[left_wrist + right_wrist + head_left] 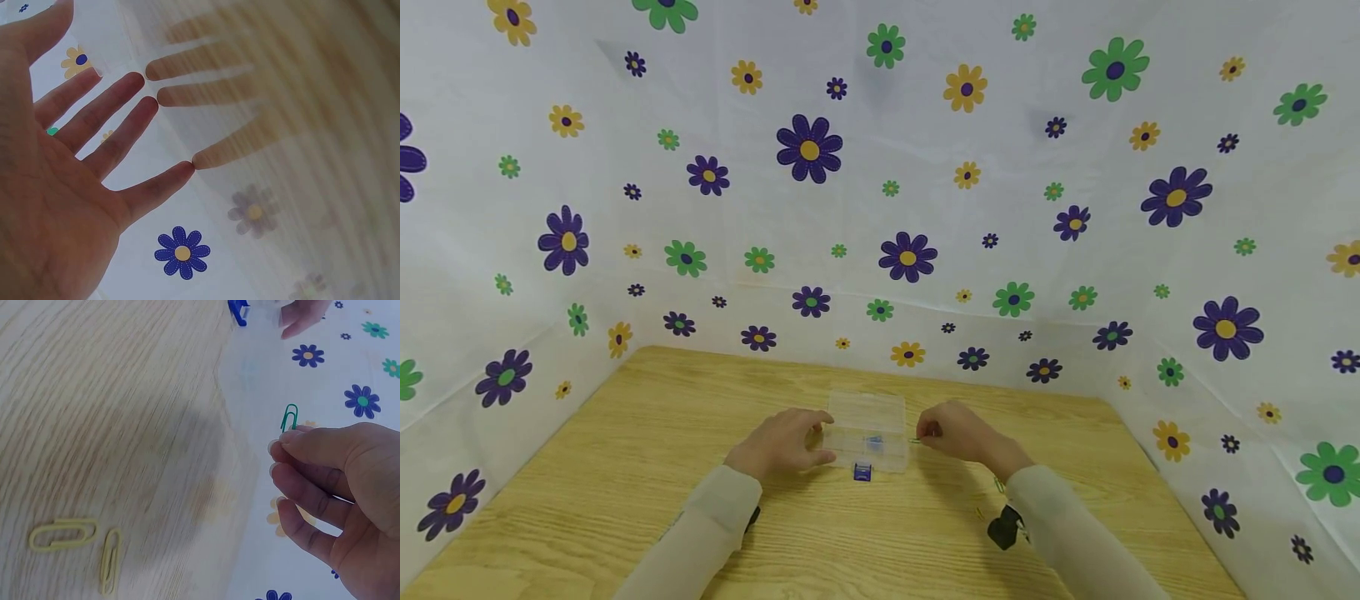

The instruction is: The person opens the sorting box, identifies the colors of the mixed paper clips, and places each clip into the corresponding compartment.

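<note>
Where the right hand pinches: green paperclip — one end presumably left free.
Left hand: spread, empty — perhaps steadying compartment box.

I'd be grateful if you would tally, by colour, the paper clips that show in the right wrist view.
Green paper clip: 1, pinched by the right hand
Yellow paper clips: 2, lying on the table
Total: 3
</note>
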### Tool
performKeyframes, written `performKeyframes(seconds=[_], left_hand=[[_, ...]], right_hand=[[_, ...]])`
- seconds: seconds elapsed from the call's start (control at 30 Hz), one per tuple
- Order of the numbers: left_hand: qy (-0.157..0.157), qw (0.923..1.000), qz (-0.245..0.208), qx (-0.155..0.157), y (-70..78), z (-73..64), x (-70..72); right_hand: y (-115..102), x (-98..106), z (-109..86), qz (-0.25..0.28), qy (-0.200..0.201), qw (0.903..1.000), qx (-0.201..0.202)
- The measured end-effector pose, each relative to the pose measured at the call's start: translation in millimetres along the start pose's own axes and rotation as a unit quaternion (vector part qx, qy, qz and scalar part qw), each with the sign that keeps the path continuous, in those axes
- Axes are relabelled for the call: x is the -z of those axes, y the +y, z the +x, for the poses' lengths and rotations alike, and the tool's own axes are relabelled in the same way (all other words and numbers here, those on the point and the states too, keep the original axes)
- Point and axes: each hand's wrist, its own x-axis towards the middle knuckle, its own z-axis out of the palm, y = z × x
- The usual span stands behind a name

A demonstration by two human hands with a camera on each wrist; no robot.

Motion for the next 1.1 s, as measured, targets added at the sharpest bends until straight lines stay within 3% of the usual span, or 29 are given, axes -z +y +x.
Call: performKeyframes(seconds=[0.2,0.47,1.1], left_hand=[[-0.002,1.0,0.004,0.003,1.0,-0.3,0.8],[-0.001,1.0,-0.004,0.006,3.4,-0.4,2.3],[-0.007,0.9999,-0.015,0.0,1.5,-0.8,2.9]], right_hand=[[-13.4,-2.2,7.2,0.009,-0.005,0.9999,0.01],[-26.8,-7.7,16.1,0.015,-0.007,0.9982,0.058],[-51.9,-30.5,45.1,-0.007,-0.024,0.9975,0.066]])
